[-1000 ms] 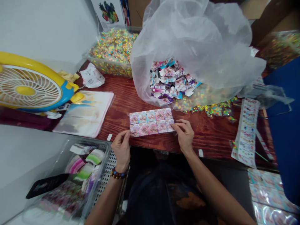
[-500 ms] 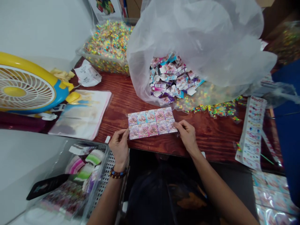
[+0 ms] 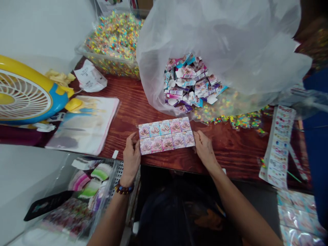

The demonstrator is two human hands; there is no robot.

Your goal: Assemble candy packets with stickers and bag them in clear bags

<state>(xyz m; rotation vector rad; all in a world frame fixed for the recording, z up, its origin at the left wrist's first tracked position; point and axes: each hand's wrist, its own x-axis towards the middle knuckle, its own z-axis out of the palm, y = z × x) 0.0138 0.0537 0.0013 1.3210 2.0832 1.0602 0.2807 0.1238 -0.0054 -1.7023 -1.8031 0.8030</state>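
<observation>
A flat block of small printed boxes (image 3: 166, 136), laid in two rows with pictures of hands on their faces, sits near the table's front edge. At its left end, my left hand (image 3: 132, 157) has its fingers closed against the side. My right hand (image 3: 204, 149) grips the opposite end, fingers bent along the edge. Both hands' fingertips are partly hidden. Behind the block, a big translucent plastic bag (image 3: 217, 41) lies open with a heap of loose small boxes (image 3: 189, 83) in its mouth.
A clear bin of shiny sachets (image 3: 115, 37) stands at the back left, near a yellow fan (image 3: 25, 92) and a plastic-covered stack (image 3: 87, 126). Sticker sheets (image 3: 278, 147) lie at right. Below left is a tub (image 3: 115, 184) of packed goods; wrapped box blocks (image 3: 299, 215) lie lower right.
My fingers have shifted from pinching the block's near corners to lying along its two ends. The block is almost in the same place; the view has shifted slightly.
</observation>
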